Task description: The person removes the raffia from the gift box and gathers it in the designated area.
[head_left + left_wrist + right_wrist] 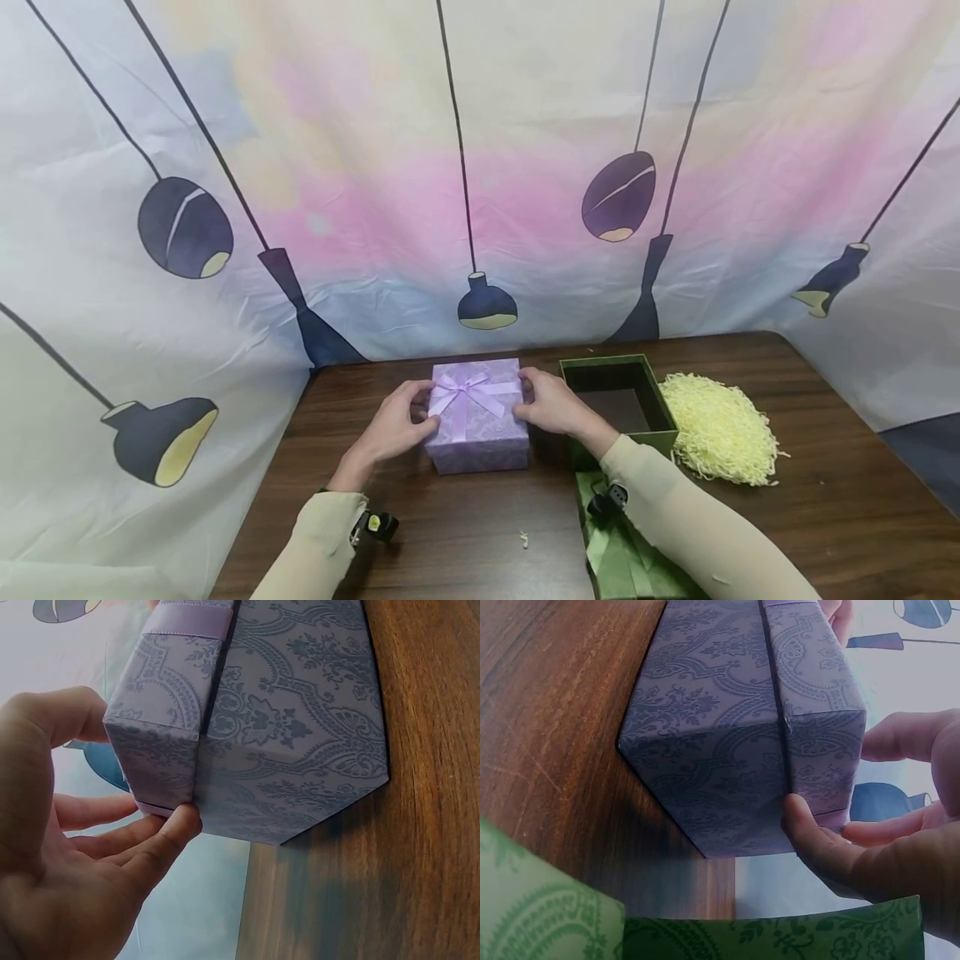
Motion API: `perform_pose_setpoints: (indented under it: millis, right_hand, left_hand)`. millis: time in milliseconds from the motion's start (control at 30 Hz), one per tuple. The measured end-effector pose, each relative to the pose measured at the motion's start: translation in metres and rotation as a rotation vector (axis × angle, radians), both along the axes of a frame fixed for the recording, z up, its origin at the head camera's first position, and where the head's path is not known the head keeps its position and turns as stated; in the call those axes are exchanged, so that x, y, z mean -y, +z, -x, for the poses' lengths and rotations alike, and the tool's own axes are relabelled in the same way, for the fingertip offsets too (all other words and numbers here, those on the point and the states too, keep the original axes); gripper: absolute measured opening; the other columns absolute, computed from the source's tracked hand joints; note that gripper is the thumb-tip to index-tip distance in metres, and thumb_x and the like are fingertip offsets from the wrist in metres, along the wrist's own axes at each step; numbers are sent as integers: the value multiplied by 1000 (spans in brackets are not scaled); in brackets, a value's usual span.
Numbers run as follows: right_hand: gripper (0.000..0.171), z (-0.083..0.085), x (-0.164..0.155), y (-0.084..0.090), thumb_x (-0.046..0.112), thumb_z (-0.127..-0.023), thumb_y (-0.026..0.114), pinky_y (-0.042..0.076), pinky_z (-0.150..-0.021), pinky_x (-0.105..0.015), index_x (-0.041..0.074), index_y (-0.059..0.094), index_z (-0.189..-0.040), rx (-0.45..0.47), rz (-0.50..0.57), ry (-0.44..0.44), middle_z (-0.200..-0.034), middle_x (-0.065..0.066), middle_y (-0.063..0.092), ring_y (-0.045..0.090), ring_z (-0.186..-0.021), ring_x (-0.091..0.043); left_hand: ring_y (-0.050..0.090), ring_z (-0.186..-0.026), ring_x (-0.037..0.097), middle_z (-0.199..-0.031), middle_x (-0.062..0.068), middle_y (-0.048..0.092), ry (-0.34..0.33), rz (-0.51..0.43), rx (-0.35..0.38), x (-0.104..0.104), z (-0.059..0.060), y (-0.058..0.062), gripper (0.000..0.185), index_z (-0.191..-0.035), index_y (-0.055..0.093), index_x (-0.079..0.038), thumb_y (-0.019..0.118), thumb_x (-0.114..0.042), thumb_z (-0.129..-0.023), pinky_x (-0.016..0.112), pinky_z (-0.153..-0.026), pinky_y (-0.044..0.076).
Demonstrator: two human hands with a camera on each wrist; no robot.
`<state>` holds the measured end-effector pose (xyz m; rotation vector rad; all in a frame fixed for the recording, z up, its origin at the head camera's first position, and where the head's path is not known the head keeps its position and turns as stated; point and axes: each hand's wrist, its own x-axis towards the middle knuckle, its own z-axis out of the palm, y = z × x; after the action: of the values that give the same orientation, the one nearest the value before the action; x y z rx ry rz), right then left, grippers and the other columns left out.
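Note:
A purple patterned gift box [487, 454] stands on the table, its lid [491, 375] on top with a lilac ribbon bow [467, 390]. At the lid's left side my left hand [390, 425] grips the edge between thumb and fingers. My right hand [557, 403] does the same on the right side. In the left wrist view, fingertips [184, 821] press the lower rim of the lid [161, 697], and a thin dark gap runs between lid and box body [300, 712]. The right wrist view shows a fingertip [799, 814] at the lid's rim too.
An open green box [660, 408] with a dark inside stands right of the purple one. Its green lid [637, 558] with a ribbon lies in front, under my right forearm. Pale yellow paper shreds [720, 429] are heaped at the right; a small scrap [524, 540] lies nearer.

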<state>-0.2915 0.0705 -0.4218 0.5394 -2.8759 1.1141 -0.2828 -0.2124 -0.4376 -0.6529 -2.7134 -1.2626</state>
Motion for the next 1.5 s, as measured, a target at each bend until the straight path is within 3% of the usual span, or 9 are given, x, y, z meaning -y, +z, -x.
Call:
perform_pose_setpoints:
  millis: [333,633,1200,1500]
  right_hand:
    - [61,-1,0,3,14,-76,69,53,-87,-41,-7,52,-130,8,32,12,-109,-18,67,64,-96,-28]
    - [59,-2,0,5,13,-77,69,52,-88,-42,-7,53,-130,5,37,16,-109,-18,67,64,-99,-28]
    - [59,-1,-2,8,15,-77,70,52,-89,-43,-8,53,-129,-10,33,27,-107,-16,67,64,-98,-27]
    - [58,-2,-3,11,15,-77,70,53,-88,-41,-8,54,-128,-14,38,26,-105,-15,67,64,-96,-25]
  left_hand:
    - [64,-93,23,-114,17,58,16,3,6,-1,-3,9,56,-130,52,7,70,-6,-78,30,-81,56]
    - [65,-92,23,-114,17,58,29,0,11,-1,-4,9,56,-130,52,6,71,-6,-78,28,-81,56]
    - [65,-88,23,-111,17,59,30,-35,-47,-2,-4,11,54,-128,54,7,70,-4,-77,35,-80,57]
    - [64,-93,27,-112,17,58,32,-50,-44,-3,-7,15,55,-129,54,6,70,-3,-77,39,-83,57]
